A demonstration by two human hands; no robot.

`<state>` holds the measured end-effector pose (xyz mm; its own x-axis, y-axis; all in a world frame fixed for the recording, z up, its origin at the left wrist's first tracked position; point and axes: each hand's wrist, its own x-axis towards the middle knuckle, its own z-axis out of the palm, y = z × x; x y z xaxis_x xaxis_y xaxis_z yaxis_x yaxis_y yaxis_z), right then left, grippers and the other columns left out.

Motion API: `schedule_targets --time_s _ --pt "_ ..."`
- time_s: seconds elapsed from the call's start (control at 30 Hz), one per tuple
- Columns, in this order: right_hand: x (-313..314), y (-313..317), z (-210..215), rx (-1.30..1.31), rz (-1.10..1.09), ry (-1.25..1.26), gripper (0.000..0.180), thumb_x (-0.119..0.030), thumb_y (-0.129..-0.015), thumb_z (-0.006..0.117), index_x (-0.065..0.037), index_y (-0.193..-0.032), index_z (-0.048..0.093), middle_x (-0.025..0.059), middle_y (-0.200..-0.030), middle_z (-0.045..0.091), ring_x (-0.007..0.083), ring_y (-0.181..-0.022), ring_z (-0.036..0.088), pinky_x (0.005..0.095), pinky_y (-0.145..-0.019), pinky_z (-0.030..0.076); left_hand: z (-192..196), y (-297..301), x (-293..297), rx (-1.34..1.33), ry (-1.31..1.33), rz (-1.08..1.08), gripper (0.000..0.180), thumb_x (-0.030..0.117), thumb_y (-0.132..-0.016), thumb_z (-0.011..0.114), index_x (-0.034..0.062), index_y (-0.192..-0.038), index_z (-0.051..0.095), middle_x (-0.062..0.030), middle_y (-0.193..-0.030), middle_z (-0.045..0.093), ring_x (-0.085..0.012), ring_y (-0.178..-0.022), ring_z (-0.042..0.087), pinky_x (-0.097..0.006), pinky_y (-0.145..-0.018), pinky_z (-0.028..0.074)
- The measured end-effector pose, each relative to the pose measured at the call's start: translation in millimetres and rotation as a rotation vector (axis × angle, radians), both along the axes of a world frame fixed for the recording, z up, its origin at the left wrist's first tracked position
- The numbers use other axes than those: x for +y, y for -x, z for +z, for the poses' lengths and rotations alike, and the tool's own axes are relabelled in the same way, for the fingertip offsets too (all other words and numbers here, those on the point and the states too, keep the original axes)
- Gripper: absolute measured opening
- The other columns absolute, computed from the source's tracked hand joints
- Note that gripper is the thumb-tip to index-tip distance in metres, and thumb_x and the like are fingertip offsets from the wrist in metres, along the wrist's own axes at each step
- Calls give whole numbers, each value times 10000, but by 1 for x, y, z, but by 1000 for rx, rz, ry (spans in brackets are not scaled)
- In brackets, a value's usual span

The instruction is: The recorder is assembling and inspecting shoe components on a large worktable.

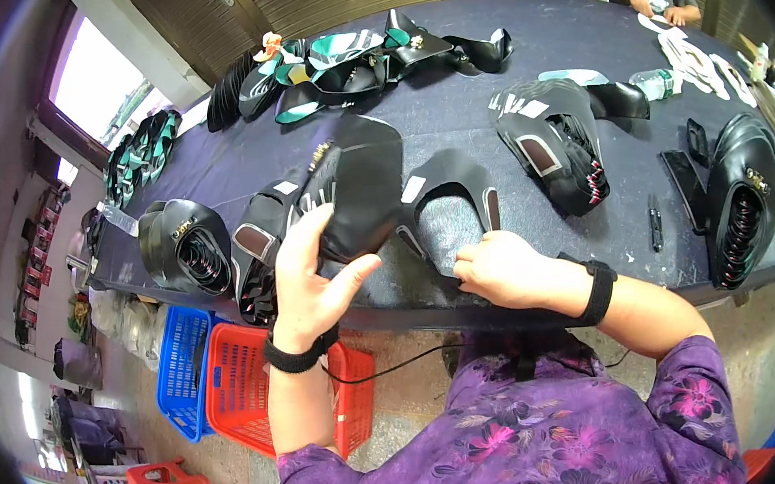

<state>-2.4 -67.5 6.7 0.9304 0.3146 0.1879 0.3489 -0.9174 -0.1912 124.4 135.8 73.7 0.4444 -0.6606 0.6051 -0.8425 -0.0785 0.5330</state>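
The left hand (309,286), thumb spread wide, touched a black upper (365,184), while the right hand (520,273) curled by an arched piece (450,169) on the desk (457,104), its grip hidden from me.

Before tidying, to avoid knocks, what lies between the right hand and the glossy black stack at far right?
Head view: a slim black pen nearer the right hand, then a flat black phone beside the stack.

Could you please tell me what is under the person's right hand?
One side of a black shoe upper, lying on the dark table, reaches the right hand; whatever lies directly beneath is covered.
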Motion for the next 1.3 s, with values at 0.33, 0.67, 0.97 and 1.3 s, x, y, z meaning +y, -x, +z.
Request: schedule_targets --time_s 0.33,0.67,0.97,1.3 --pt "-29 15 17 252 -97 -1348 484 -424 -827 502 -32 -1111 499 153 -1096 548 240 -953 563 355 -821 435 2 75 -3 -525 -263 -195 324 165 -593 670 59 -868 536 -49 -908 573 -176 -729 532 -307 -637 402" --pt "-55 -12 -7 274 -173 -2037 267 -88 -805 541 -10 -1059 521 61 -949 598 145 -854 579 300 -790 466 -55 87 -6 -402 -390 -299 322 162 -592 694 38 -840 529 -61 -787 536 -209 -722 523 -318 -663 403" --pt "-82 -13 -46 361 -432 -2101 207 -68 -818 504 -32 -1021 529 62 -926 594 170 -831 578 332 -789 466 -86 76 -24 -339 -314 -302 362 227 -613 708 45 -860 515 -88 -904 532 -233 -842 514 -368 -785 380" --pt "-78 -17 -38 211 -307 -1794 213 -114 -838 506 -6 -1019 527 42 -919 585 111 -807 548 255 -730 451 -91 98 -14 -380 -438 -154 507 231 -615 705 35 -1039 507 -85 -1037 535 -209 -981 500 -464 -967 206"
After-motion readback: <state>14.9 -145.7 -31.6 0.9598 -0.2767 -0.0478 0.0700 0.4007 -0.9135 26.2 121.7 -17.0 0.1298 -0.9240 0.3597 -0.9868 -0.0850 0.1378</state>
